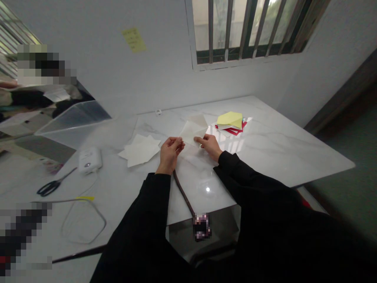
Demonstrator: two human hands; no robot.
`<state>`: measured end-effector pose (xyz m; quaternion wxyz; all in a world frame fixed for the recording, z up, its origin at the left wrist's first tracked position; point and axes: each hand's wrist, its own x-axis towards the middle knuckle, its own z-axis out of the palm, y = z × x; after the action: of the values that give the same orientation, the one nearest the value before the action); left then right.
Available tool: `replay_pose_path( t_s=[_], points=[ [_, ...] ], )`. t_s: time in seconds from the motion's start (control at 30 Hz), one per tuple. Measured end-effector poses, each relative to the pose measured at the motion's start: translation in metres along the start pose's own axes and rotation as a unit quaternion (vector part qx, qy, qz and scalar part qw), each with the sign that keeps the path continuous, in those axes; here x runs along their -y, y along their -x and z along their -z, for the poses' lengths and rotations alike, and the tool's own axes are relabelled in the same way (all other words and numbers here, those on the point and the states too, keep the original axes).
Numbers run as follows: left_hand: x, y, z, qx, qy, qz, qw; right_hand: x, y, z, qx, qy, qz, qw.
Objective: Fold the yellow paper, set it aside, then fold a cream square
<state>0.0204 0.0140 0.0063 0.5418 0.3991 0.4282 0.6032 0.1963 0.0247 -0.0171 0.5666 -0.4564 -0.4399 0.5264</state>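
A white sheet of paper [193, 129] is held up a little above the marble-patterned table, between my two hands. My left hand [170, 152] pinches its lower left corner between thumb and fingers. On the lower right edge, my right hand [211, 145] grips it with the thumb on top and the fingers curled beneath. Loose white sheets [140, 150] lie fanned out just left of my left hand. Beyond my right hand sits a small pile with a yellow folded paper [230, 118] on top and red paper [235, 131] sticking out underneath.
Black-handled scissors [53, 186], a white device [90, 160] and a looping cable [103, 220] lie at the left. A clear plastic panel [79, 118] stands there, with another person behind it. A dark cord [183, 190] hangs over the table's front edge.
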Motion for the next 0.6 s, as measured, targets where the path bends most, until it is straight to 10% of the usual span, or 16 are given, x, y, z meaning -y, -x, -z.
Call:
replay_pose_path(
  t_s=[0.6],
  points=[
    [0.011, 0.011, -0.015, 0.052, -0.010, 0.003, 0.999, -0.005, 0.009, -0.014, -0.007, -0.028, -0.036, 0.999]
  ],
)
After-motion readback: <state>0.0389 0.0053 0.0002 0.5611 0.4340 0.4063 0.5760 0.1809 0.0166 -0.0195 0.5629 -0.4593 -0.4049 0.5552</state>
